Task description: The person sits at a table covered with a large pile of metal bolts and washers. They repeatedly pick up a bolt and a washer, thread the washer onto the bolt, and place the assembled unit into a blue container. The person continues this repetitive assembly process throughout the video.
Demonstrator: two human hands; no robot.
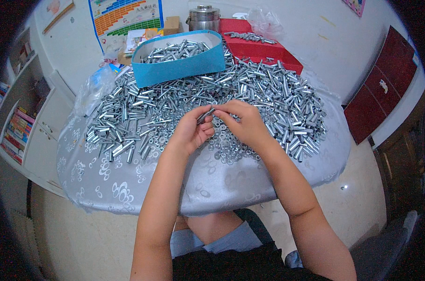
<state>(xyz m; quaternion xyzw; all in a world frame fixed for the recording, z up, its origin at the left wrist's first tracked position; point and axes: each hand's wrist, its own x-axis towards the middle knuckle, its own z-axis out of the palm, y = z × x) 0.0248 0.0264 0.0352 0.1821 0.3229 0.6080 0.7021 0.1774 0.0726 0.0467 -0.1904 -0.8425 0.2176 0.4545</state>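
Note:
My left hand (195, 131) holds a metal bolt or sleeve piece (206, 116) between thumb and curled fingers. The fingertips of my right hand (242, 121) meet at the upper end of that piece; whether they pinch a small part is hidden. Under and below both hands lie loose washers and nuts (228, 149). Metal sleeves are heaped on the left (117, 130) and on the right (296, 123), with thin bolts mixed in behind the hands.
Behind the heap stands a blue open box (179, 72) filled with metal pieces. A red box (286, 58) with several pieces lies at the back right, near a steel pot (204, 19). Plastic film (93, 91) rests at the left. A patterned grey tablecloth (128, 189) covers the table.

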